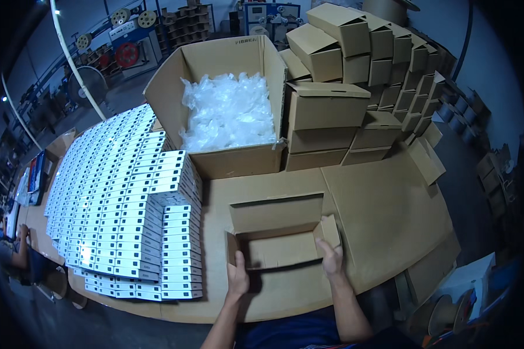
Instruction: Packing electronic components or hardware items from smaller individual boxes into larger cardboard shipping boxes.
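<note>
An open, brown cardboard box (278,216) lies before me on the table, its far flap raised and its inside bare. My left hand (237,276) grips the near left corner, thumb up along the wall and the other fingers mostly hidden. At the right end, my right hand (331,257) is closed on the side wall, with the thumb on the inner side.
Stacked small white boxes (113,203) fill the table's left. Behind stands a large carton (236,166) of clear plastic bags (230,110). Closed brown boxes (326,110) are piled at the back right. Another person's arm (22,247) shows at far left.
</note>
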`<state>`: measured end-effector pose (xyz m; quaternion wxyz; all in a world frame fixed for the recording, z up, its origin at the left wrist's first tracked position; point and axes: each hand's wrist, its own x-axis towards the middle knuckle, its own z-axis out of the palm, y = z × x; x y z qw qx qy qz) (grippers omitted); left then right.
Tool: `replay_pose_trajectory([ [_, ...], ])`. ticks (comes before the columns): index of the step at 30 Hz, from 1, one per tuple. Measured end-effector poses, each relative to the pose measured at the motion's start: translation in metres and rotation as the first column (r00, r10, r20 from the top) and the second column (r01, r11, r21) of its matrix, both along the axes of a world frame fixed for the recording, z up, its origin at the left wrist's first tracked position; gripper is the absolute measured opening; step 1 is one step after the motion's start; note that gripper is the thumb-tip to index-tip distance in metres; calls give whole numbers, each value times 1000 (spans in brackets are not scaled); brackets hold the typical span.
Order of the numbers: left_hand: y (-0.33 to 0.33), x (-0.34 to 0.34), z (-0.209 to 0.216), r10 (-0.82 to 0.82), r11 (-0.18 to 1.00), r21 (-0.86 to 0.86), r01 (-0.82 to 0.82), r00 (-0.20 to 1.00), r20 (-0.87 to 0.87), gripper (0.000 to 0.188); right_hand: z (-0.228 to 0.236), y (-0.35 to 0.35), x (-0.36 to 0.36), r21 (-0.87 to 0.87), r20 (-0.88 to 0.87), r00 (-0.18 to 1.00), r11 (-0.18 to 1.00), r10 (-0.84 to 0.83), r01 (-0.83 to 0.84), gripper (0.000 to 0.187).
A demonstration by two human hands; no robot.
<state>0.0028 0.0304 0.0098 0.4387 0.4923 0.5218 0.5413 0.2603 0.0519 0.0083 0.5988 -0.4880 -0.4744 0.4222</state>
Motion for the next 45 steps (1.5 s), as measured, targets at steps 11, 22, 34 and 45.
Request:
replay_pose_trajectory([
  [11, 157, 45, -36, 151, 988, -30, -150, 989, 3, 73, -5, 166, 26, 141, 3, 1000, 990, 16, -17, 48],
  [22, 166, 46, -11, 398, 913, 130, -387, 915, -73, 50, -24, 189, 25, -189, 185, 974, 967, -133, 168, 70],
  [34, 110, 81, 30, 355, 752, 637, 167, 711, -607, 39, 28, 164, 31, 2, 457, 852, 958, -257, 288, 46],
  [45, 147, 78, 22, 149, 757, 538, 372, 703, -695, 21, 35, 170, 34, -53, 670, 716, 949, -198, 312, 55],
])
